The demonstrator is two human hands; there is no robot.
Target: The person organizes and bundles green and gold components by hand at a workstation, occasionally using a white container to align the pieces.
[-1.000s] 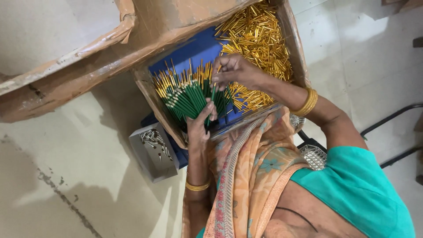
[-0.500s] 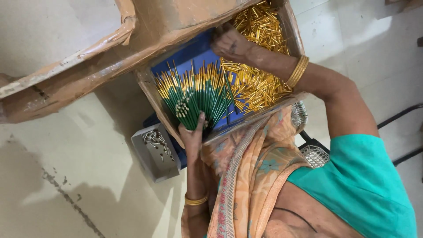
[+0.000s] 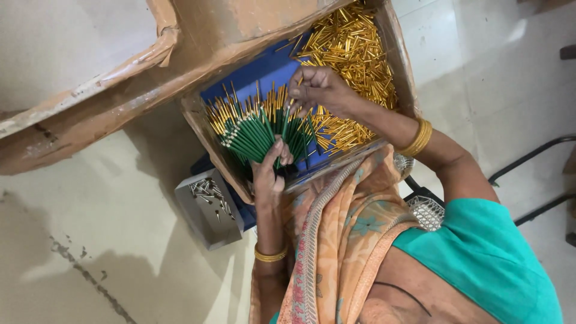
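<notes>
Tilting against a bigger torn carton (image 3: 90,114), the cardboard box (image 3: 401,72) is the landmark: it rests slanted above the pale floor (image 3: 90,252), apparently so its contents face the person bent over it. An orange patterned cloth (image 3: 336,240) and a teal sleeve (image 3: 480,258) fill the view below the box.

Inside the box, a blue liner (image 3: 264,72) shows at its upper left part, and a heap of loose golden caps (image 3: 354,54) fills its right side, piled where the right hand can reach them easily.

Across the lower left part of the box spreads a fan of green sticks (image 3: 258,132), their gold-tipped ends pointing up and outward, probably splayed so that each end is open to the other hand.

Outside the box, just below its lower left corner, stands a small grey tray (image 3: 207,225) with a few dark metal bits in it.

The left hand (image 3: 269,174), at the lower edge of the box, is closed round the gathered bottoms of the sticks, thumb across them. The right hand (image 3: 318,90), over the middle of the box, has its fingertips pinched at the top of one stick; whether a cap sits between them I cannot tell.
</notes>
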